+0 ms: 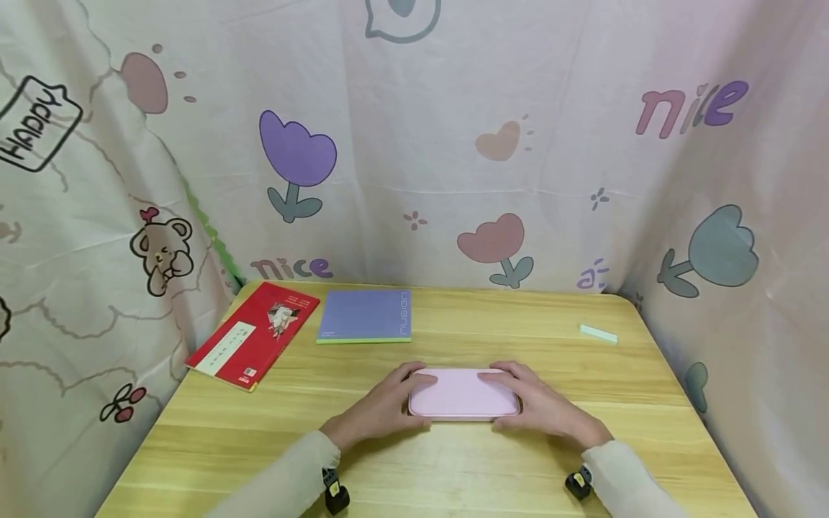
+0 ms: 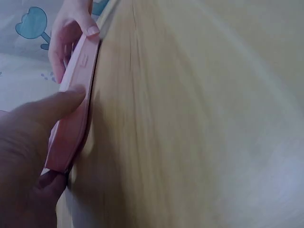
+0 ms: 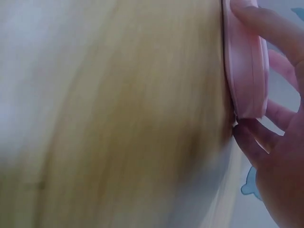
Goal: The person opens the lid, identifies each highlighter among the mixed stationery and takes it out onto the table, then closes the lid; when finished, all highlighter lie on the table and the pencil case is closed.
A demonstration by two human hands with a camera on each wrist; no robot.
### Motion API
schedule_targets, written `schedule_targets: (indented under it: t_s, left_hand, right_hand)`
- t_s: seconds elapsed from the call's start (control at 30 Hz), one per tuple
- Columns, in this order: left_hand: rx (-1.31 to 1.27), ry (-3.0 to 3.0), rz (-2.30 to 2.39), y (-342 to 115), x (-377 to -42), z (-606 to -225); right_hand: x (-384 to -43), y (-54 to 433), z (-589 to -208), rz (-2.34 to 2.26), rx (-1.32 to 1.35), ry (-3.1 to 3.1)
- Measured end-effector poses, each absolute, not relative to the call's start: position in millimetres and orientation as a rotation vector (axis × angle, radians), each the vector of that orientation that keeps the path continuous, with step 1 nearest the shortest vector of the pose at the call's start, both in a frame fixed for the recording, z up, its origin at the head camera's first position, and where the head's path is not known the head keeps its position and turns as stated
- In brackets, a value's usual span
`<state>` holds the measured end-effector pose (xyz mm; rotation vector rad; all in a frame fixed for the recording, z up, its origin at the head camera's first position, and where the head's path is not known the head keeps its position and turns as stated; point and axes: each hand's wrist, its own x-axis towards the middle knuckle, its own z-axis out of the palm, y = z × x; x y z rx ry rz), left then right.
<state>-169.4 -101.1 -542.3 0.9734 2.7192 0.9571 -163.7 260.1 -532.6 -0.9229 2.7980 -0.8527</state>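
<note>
A pink pencil case (image 1: 463, 397) with rounded corners lies flat on the wooden table, its long side facing me. My left hand (image 1: 393, 404) grips its left end, the thumb along the near side and fingers over the top. At the opposite end, my right hand (image 1: 539, 404) holds it the same way. The left wrist view shows the left thumb pressed on the pink side wall (image 2: 71, 130). In the right wrist view, fingers (image 3: 256, 137) curl round the end of the case. Whatever the case contains is hidden.
A red booklet (image 1: 259, 334) lies at the table's back left, beside a blue-purple notebook (image 1: 364, 315) with a green edge. Toward the back right is a small pale strip (image 1: 599, 333), perhaps an eraser. Printed cloth (image 1: 414, 144) hangs round the table's back and sides.
</note>
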Motion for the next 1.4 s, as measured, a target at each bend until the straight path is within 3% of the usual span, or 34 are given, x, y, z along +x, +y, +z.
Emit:
schedule_targets:
  t_s: [0.87, 1.4]
  left_hand:
    - [1.313, 2.757, 0.456, -104, -185, -527]
    - [1.324, 2.732, 0.443, -104, -191, -520]
  right_hand:
    - [-162, 255, -534, -0.716, -1.068, 2.9]
    - [-160, 255, -535, -0.63, -1.057, 2.923]
